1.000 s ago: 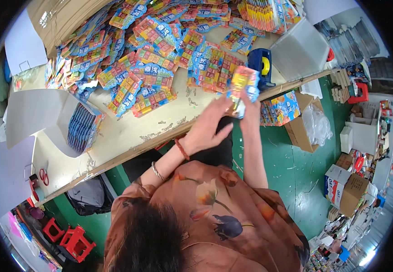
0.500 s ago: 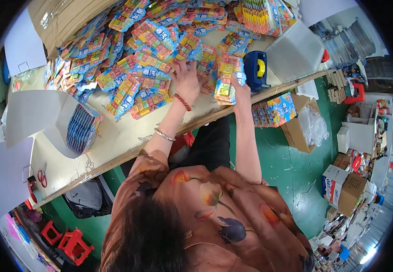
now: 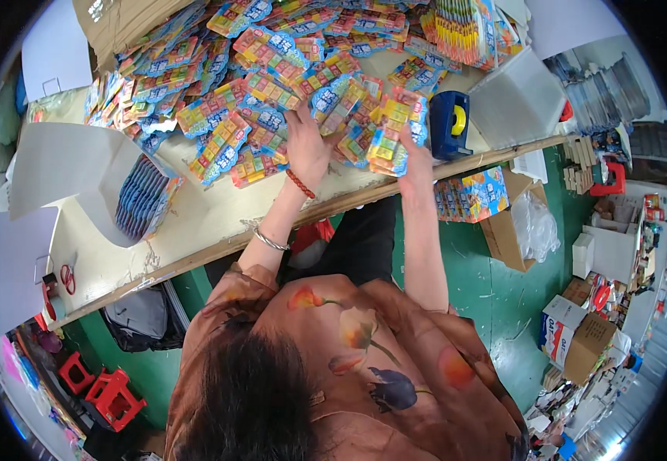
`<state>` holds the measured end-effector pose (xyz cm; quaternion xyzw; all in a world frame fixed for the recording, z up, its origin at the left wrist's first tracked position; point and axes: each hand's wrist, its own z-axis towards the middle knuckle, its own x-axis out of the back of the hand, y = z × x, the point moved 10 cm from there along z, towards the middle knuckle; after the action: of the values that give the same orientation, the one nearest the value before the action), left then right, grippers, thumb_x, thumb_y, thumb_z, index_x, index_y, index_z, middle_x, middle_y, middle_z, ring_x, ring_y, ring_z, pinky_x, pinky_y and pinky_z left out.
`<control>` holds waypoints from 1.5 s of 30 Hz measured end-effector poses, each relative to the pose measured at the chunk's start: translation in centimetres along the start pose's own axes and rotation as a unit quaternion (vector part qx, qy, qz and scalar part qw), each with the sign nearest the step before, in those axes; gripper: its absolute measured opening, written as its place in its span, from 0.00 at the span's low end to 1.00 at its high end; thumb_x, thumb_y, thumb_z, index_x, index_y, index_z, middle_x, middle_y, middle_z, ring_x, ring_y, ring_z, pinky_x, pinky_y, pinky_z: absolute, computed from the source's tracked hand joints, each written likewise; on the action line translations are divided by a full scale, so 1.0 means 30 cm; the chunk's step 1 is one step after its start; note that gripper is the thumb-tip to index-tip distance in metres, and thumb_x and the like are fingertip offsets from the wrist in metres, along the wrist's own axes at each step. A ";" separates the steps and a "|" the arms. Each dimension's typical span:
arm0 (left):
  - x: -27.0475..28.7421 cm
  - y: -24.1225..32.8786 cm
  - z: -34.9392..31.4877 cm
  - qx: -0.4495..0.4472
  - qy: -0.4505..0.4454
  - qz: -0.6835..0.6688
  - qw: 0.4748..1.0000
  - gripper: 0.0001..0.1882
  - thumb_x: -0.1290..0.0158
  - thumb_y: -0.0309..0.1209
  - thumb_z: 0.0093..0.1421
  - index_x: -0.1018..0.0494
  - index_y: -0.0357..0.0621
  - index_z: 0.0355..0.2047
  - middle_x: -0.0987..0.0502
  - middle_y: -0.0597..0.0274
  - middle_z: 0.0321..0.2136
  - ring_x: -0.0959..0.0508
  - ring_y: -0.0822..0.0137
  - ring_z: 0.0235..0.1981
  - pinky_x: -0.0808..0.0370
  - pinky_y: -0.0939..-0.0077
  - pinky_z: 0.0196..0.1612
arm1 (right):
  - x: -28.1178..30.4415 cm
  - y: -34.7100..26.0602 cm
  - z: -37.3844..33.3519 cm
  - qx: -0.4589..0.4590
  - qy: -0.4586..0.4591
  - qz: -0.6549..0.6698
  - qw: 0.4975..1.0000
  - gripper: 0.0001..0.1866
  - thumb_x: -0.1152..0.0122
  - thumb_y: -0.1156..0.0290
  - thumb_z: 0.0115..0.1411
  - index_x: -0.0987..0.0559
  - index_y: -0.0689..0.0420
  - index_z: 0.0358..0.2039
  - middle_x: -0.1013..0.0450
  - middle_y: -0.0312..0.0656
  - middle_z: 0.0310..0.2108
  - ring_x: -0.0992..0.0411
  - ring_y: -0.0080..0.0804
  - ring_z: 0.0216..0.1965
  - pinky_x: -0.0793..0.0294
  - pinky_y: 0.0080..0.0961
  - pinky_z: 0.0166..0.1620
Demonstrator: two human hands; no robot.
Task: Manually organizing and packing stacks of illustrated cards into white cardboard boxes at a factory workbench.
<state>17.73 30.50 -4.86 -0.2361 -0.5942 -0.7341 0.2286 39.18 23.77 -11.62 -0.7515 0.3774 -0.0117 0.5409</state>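
Observation:
My right hand (image 3: 416,165) is closed around a small stack of flat, colourful blister packs (image 3: 393,138), held upright just above the table's front edge. At the near side of a big heap of the same packs (image 3: 187,84), my left hand (image 3: 308,150) bends its fingers and thumb around the lower left end of a single blister pack (image 3: 341,106). That pack is tilted over others; its gripped end is partly hidden by the fingers. A blue tape dispenser (image 3: 447,127) with a yellow core stands just right of my right hand.
On the table's left, a white bent sheet (image 3: 68,169) stands by a row of packs (image 3: 145,201); red scissors (image 3: 68,280) lie nearer. A clear plastic bin (image 3: 518,100) stands right of the dispenser. Below the edge are a display box (image 3: 472,196) and an open carton (image 3: 506,230).
My left hand has gone from spread fingers over the heap to a grip on one pack. My right hand keeps its stack, now slightly more tilted. The whole view has shifted a little.

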 end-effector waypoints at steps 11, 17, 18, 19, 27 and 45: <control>0.006 -0.098 0.001 0.070 0.021 -0.165 0.984 0.17 0.38 0.34 0.51 0.29 0.34 0.34 0.22 0.47 0.26 0.20 0.54 0.28 0.27 0.66 0.30 | 0.144 -0.029 0.051 0.120 0.064 0.023 0.990 0.14 0.38 0.75 0.58 0.24 0.64 0.44 0.24 0.38 0.39 0.27 0.23 0.36 0.26 0.24 0.41; 0.058 -0.156 -0.016 0.144 0.001 -0.310 0.940 0.17 0.39 0.35 0.55 0.29 0.36 0.38 0.22 0.60 0.29 0.26 0.76 0.27 0.30 0.78 0.29 | 0.154 -0.080 0.030 0.041 0.001 -0.040 0.998 0.18 0.40 0.72 0.59 0.28 0.64 0.49 0.25 0.41 0.44 0.25 0.31 0.42 0.25 0.31 0.45; 0.058 -0.139 -0.027 0.144 -0.002 -0.310 0.940 0.17 0.39 0.35 0.55 0.29 0.36 0.38 0.22 0.60 0.29 0.26 0.76 0.27 0.30 0.78 0.29 | 0.136 -0.104 0.023 0.063 -0.020 -0.061 0.996 0.18 0.40 0.72 0.59 0.27 0.64 0.49 0.26 0.40 0.44 0.26 0.30 0.42 0.26 0.30 0.45; 0.038 -0.122 -0.046 0.160 -0.019 -0.312 0.936 0.18 0.39 0.35 0.55 0.29 0.36 0.39 0.22 0.60 0.30 0.26 0.76 0.28 0.30 0.78 0.30 | 0.117 -0.127 0.017 0.086 -0.040 -0.082 0.992 0.18 0.39 0.72 0.59 0.27 0.64 0.49 0.26 0.40 0.44 0.26 0.29 0.43 0.27 0.29 0.46; 0.083 -0.098 -0.096 0.106 0.046 -0.280 0.953 0.17 0.46 0.34 0.60 0.34 0.35 0.43 0.23 0.53 0.33 0.23 0.66 0.32 0.28 0.71 0.34 | -0.004 -0.321 -0.009 0.192 -0.015 -0.208 0.959 0.15 0.34 0.71 0.55 0.22 0.64 0.41 0.23 0.36 0.35 0.27 0.21 0.34 0.28 0.21 0.40; -0.086 -0.117 -0.284 0.248 -0.008 -0.532 0.810 0.19 0.50 0.34 0.64 0.39 0.43 0.53 0.27 0.65 0.44 0.24 0.72 0.39 0.24 0.77 0.40 | -0.160 -0.033 -0.097 0.138 -0.015 -0.374 0.917 0.42 0.27 0.62 0.46 0.39 0.69 0.54 0.32 0.51 0.49 0.30 0.34 0.48 0.31 0.28 0.50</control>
<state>16.94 22.97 -10.70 0.1753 -0.7906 -0.5668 -0.1515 35.06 24.34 -7.73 -0.7561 0.0550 -0.2538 0.6007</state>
